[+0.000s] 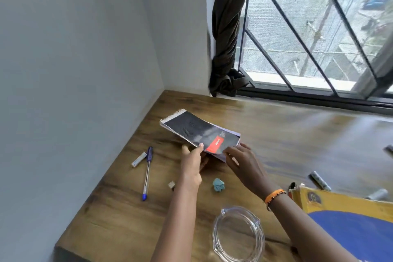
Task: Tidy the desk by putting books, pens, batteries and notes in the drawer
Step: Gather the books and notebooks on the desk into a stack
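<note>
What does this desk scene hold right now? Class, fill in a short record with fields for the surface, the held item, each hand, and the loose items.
surface: brown wooden desk by a barred window
held item: black spiral-bound notepad with a red label, far end lifted
left hand: grips the notepad's near edge, thumb on top
right hand: fingers pinch the near corner
loose left: blue ballpoint pen, small white battery
loose near: crumpled blue paper ball, clear glass dish, yellow and blue book

Black spiral notepad point(197, 132) with red label, tilted above desk; blue pen point(147, 173) flat.
</note>
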